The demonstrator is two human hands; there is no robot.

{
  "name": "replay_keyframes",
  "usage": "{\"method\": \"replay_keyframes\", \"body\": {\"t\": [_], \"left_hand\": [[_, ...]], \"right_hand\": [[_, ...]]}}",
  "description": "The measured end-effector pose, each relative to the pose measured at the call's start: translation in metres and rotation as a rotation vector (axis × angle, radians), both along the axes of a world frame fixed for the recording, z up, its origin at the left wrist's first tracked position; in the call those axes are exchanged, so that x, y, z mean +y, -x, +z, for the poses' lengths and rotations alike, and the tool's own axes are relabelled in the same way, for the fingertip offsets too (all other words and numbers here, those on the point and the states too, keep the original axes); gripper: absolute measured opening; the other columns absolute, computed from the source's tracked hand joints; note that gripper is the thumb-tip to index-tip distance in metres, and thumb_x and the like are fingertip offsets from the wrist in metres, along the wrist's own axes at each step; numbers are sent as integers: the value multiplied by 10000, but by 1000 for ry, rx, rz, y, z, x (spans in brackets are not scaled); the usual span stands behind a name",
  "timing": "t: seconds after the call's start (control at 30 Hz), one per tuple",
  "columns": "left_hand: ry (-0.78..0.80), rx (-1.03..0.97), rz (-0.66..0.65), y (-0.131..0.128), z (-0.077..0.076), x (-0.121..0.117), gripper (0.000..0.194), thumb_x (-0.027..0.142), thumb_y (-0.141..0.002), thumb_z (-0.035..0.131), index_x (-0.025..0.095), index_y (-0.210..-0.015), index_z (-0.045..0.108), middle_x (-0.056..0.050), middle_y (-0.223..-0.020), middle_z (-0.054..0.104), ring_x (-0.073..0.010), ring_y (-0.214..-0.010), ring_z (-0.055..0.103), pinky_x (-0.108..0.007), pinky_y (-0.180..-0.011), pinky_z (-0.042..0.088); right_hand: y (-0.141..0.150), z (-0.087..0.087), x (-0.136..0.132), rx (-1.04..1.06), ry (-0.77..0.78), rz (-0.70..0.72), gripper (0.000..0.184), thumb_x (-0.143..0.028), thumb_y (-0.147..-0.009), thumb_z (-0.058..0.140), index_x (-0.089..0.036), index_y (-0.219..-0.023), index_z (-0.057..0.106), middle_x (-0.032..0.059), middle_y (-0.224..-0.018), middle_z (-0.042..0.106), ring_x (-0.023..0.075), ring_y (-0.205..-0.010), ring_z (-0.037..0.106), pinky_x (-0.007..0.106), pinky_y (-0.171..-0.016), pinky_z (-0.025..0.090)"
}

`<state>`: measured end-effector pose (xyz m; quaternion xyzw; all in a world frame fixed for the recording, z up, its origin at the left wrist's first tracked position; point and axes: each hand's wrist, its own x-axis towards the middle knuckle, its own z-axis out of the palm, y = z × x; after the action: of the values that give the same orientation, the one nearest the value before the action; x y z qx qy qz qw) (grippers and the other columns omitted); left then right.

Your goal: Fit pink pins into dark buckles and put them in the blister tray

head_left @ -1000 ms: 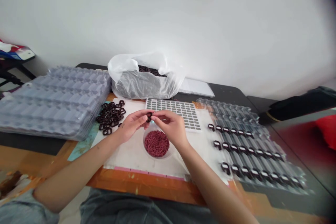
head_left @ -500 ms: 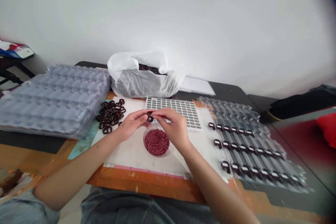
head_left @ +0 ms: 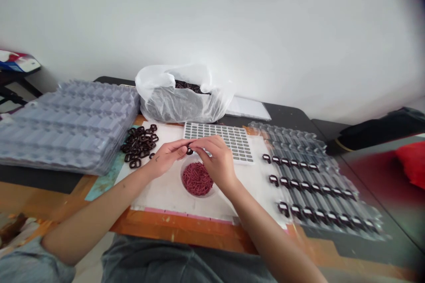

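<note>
In front of me both hands meet over the paper, at a small dark brown ring-shaped piece (head_left: 189, 151). My left hand (head_left: 168, 158) is closed, pinching that piece between thumb and fingers. My right hand (head_left: 217, 159) is closed as well, its thumb and fingertips brought together against the piece; anything small in them is hidden. Right below lies a round bowl (head_left: 210, 193) full of short, thin dark red sticks (head_left: 197, 178). A pile of similar dark ring-shaped pieces (head_left: 141, 143) lies left of my left hand. Behind my right hand is a white tray with rows of grey rectangles (head_left: 241, 143).
Stacked clear ridged plastic trays (head_left: 69, 128) stand at left. At right, another clear tray (head_left: 295, 141) carries rows of dark pieces with white faces (head_left: 305, 185). A white plastic bag (head_left: 179, 104) of dark pieces stands at the back, before the wall.
My right fingers have moved slightly left and closer over the dark piece, covering more of it. The view has shifted a little; the other things stay put.
</note>
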<state>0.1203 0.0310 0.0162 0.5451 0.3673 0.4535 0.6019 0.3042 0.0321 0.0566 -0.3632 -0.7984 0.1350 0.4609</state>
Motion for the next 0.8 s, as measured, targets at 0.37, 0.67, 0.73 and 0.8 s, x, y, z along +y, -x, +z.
{"method": "replay_keyframes", "body": {"t": [0.37,0.67,0.73,0.8], "left_hand": [[2,-51,97,-5,-9,-1,443,490,-818,694,200,-1149,739,-85,-972,722,-181,-827,560,-310,-802,432],[89,-280,178,-8,-8,3,477,493,-764,752,194,-1136,740,-78,-973,691,-138,-760,501,-278,-690,375],[99,-284,180,-7,-8,4,448,470,-771,756,200,-1129,741,-67,-958,689,-128,-754,504,-268,-687,379],[114,-291,181,-7,-7,5,449,474,-754,769,210,-1116,745,-51,-922,683,-119,-745,510,-254,-683,390]], "right_hand": [[2,-6,-2,-19,-95,-116,166,-198,-899,637,-305,-898,764,5,-943,743,206,-926,593,373,-830,511],[1,-13,0,-406,-432,-80,402,-61,-914,458,-236,-1215,660,28,-1186,706,222,-1141,569,366,-933,490],[1,-11,0,-416,-409,-77,389,-62,-913,453,-208,-1210,659,41,-1180,706,229,-1120,572,374,-930,489],[-2,-7,0,-417,-395,-67,377,-61,-912,451,-200,-1190,665,46,-1183,702,238,-1127,564,385,-935,483]]}}
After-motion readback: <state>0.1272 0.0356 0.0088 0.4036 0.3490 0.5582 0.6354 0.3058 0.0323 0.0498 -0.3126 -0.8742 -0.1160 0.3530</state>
